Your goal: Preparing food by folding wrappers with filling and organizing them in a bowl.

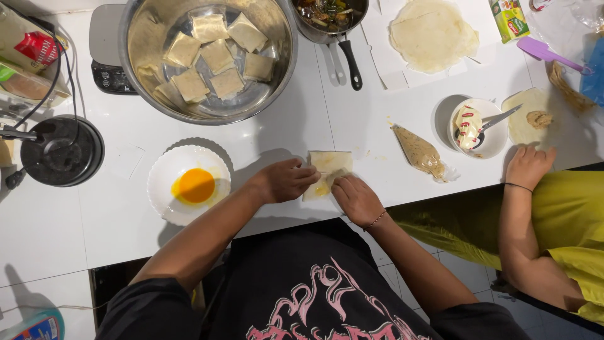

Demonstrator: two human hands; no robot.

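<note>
At the white counter (pixel 283 132), our left hand (pixel 286 181) and right hand (pixel 357 199) press curled fingers on 1 pale folded wrapper (pixel 329 169) by the near edge. Beside it sit 1 egg-wash plate (pixel 189 184) and 1 filling bag (pixel 420 153); the steel bowl (pixel 207 56) behind holds about 8 folded parcels. A co-worker's hand (pixel 528 165) rests flat near 1 small white bowl (pixel 481 128).

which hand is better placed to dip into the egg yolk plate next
Left, probably. The left hand rests on the wrapper parcel on the side nearest the yolk plate, with bare counter between them. The right hand would have to cross over the parcel.
</note>
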